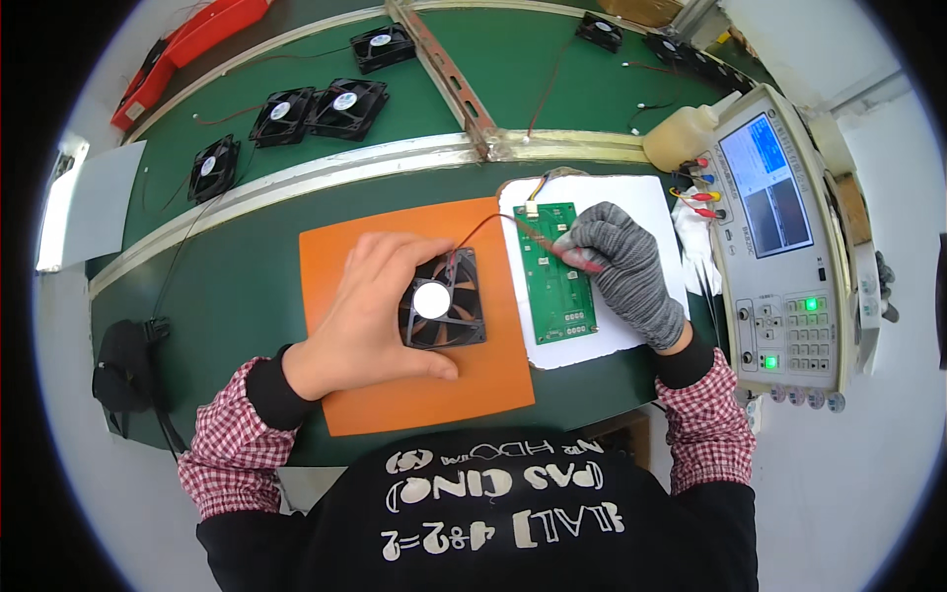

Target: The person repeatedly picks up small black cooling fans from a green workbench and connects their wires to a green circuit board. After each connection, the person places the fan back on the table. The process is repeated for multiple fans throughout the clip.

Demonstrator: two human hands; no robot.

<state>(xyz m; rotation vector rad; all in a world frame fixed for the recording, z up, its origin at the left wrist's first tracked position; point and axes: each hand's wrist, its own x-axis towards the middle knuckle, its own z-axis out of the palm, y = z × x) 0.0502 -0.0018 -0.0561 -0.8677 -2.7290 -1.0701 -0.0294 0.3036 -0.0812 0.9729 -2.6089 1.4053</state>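
A black square cooling fan (456, 304) with a round white label lies on the orange mat (424, 400). My bare left hand (360, 306) grips its left side, fingers along the far edge and thumb near the close edge. From the fan's far edge a thin red and dark cable (490, 219) arches right to my right hand (623, 264), which wears a grey knitted glove. Its fingertips pinch the cable's end above a green circuit board (557, 306); the plug itself is hidden. The board lies on a white pad (641, 340), with a white connector (532, 209) at its far end.
A test instrument (779, 237) with a lit screen and clip leads stands at right, beside a yellowish bottle (681, 136). Several fans (281, 116) lie beyond a metal rail (365, 158). A red bin (212, 32) is at far left, a black pouch (123, 365) at near left.
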